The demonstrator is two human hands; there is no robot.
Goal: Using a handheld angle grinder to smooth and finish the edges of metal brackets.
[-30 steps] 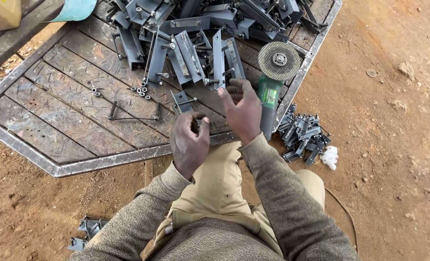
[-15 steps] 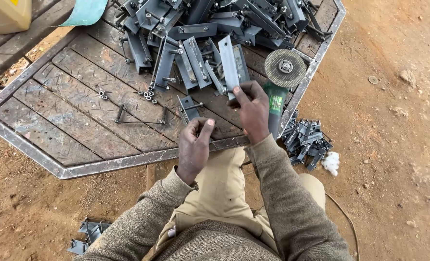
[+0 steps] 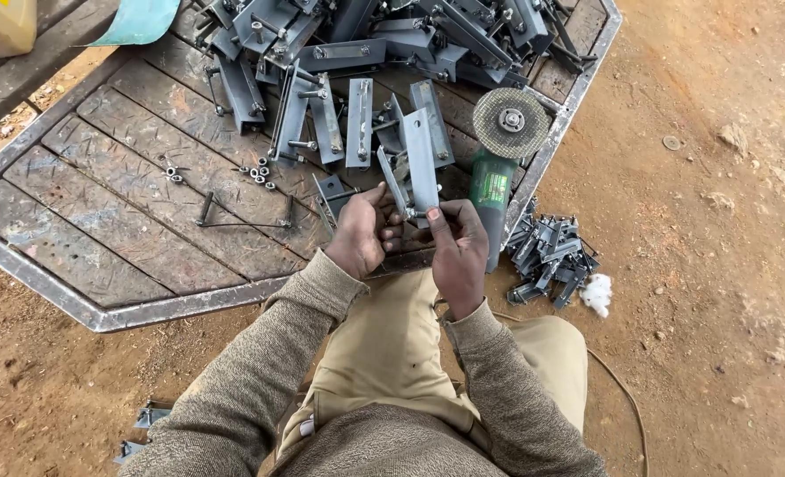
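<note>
On the patterned steel plate (image 3: 128, 230), a few loose nuts (image 3: 258, 175) are seen at the left, and near the plate's front edge the left hand (image 3: 362, 231) is closed around the lower end of a grey metal bracket (image 3: 419, 159). The bracket is held upright between both hands, with the right hand (image 3: 459, 252) pinching its bottom edge just beside a green angle grinder (image 3: 497, 168). The piece is judged stiff, rather heavy and sharp-edged, so it is best gripped on the flat faces.

We see a checker-plate steel platform (image 3: 119, 221) on bare dirt (image 3: 719, 291); heaped grey brackets (image 3: 366, 53), loose nuts (image 3: 258, 175), a green angle grinder (image 3: 497, 168) lie on it.
</note>
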